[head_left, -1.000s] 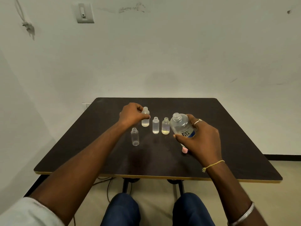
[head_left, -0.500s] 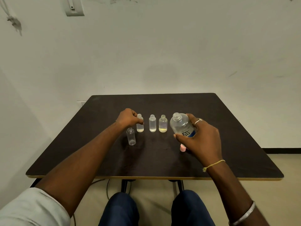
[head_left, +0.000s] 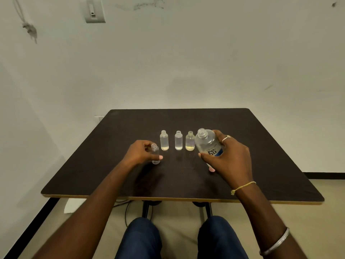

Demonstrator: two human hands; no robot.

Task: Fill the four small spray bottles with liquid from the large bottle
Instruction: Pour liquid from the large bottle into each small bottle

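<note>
A plain off-white wall [head_left: 186,62] with a light switch plate [head_left: 93,11] high up stands behind the dark brown square counter [head_left: 261,156] I am looking down on. On the counter I see three small clear plastic bottles, all uncapped and upright, in a row across the middle: the left one [head_left: 164,140] with a thin layer of liquid at the bottom, the middle one [head_left: 178,140] likewise low, and the right one [head_left: 190,141] with a shallow yellowish layer. A fourth small clear uncapped bottle [head_left: 155,153] stands nearer to me and to the left of the row; my left hand [head_left: 141,153] is curled around it, thumb across its front and fingers behind, and I cannot tell whether its base rests on the counter. My right hand [head_left: 229,156] is wrapped around the large clear bottle with a blue and white label [head_left: 208,143], uncapped, tilted with its open neck leaning toward the row, just beside the right-hand small bottle. A small pink object [head_left: 211,169] peeks from under that hand on the counter. A ring, a yellow thread [head_left: 242,186] and a silver bangle [head_left: 274,243] mark the right hand and arm.
</note>
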